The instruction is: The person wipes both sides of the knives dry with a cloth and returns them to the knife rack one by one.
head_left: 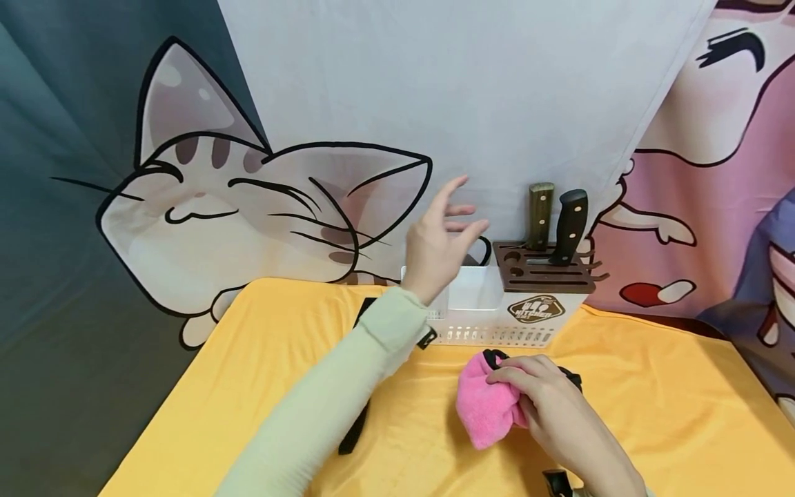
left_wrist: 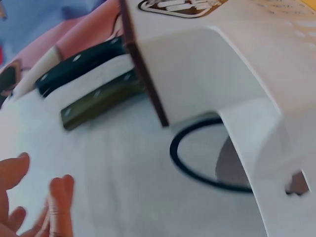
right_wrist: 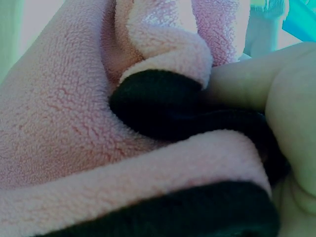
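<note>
1. Your pale green sleeve (head_left: 310, 407) lies nearest the camera, running toward the rack (head_left: 491, 324).
2. Left hand (head_left: 437, 241): raised over the rack's left part, fingers and thumb spread apart. Nothing seen between them; the left wrist view shows the fingertips apart from the knife handles.
3. Right hand (head_left: 549, 397): nearer you than the rack, pinching the pink cloth (head_left: 487, 404) by its black edging (right_wrist: 158, 98).
4. Cloth sits just in front of the rack, bunched, one soft corner hanging toward you. You can't tell whether its underside touches the counter (head_left: 646, 393).
5. On the rack's brown slotted top (head_left: 546, 287): olive handle (head_left: 542, 217) upright, black handle (head_left: 571, 224) to its right, leaning a little.
6. Black strip (head_left: 355, 431) left of the rack, partly hidden under your sleeve.
7. Step in hand, by judgement: handling the cloth with the right hand, left free beside the rack.
8. Next move, by judgement: calls for a firm pinch on the edging, since loose fleece may fold or slip, and for room between left fingers and handles.
</note>
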Demonstrator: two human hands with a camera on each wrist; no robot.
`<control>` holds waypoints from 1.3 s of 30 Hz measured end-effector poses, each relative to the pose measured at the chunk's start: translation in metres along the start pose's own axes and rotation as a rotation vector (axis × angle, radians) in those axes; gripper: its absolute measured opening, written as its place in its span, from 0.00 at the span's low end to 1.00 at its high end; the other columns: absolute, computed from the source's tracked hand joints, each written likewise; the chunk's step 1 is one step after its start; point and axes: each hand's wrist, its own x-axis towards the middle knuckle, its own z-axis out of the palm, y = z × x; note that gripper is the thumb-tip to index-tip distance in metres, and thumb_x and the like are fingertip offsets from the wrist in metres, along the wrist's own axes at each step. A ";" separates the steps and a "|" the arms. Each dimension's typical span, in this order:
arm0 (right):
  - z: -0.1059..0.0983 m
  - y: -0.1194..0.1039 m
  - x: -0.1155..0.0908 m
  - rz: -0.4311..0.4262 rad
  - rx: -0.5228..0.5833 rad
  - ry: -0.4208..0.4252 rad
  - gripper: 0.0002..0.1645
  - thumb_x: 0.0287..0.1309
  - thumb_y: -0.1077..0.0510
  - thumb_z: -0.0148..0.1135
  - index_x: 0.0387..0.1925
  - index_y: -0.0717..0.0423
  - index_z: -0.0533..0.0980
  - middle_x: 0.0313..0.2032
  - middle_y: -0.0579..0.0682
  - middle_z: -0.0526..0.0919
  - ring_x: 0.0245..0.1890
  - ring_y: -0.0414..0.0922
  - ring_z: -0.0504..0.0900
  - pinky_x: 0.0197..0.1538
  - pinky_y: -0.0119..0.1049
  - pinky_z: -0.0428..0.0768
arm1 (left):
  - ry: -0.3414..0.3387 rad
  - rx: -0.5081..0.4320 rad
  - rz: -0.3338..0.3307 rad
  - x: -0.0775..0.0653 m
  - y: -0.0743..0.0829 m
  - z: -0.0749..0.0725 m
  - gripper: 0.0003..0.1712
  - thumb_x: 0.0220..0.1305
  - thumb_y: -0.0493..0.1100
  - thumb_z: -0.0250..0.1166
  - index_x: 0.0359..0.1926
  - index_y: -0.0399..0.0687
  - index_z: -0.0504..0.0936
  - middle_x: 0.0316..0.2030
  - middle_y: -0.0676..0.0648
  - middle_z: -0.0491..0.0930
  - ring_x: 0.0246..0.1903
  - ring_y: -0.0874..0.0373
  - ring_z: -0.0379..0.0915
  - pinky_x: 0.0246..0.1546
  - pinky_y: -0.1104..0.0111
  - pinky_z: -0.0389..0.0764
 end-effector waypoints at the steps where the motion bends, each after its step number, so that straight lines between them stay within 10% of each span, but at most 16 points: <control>1: 0.000 0.000 0.000 0.000 -0.001 0.002 0.33 0.34 0.76 0.69 0.40 0.40 0.83 0.44 0.40 0.83 0.44 0.42 0.79 0.48 0.36 0.75 | 0.005 -0.003 -0.021 -0.004 -0.002 -0.008 0.40 0.61 0.43 0.73 0.72 0.56 0.68 0.49 0.46 0.85 0.39 0.57 0.86 0.29 0.75 0.82; 20: 0.000 0.000 0.000 0.016 0.001 -0.014 0.33 0.35 0.76 0.71 0.42 0.40 0.83 0.45 0.40 0.83 0.44 0.42 0.79 0.46 0.42 0.80 | 0.013 0.304 -0.332 -0.109 -0.038 -0.104 0.30 0.68 0.52 0.67 0.69 0.61 0.71 0.41 0.54 0.85 0.30 0.63 0.85 0.31 0.61 0.79; 39: 0.001 -0.001 0.000 0.009 -0.006 -0.016 0.33 0.34 0.75 0.72 0.41 0.39 0.83 0.45 0.40 0.83 0.45 0.43 0.79 0.48 0.40 0.76 | -0.177 0.579 -0.506 -0.196 -0.081 -0.107 0.21 0.60 0.49 0.74 0.52 0.49 0.84 0.29 0.57 0.79 0.18 0.65 0.67 0.26 0.65 0.72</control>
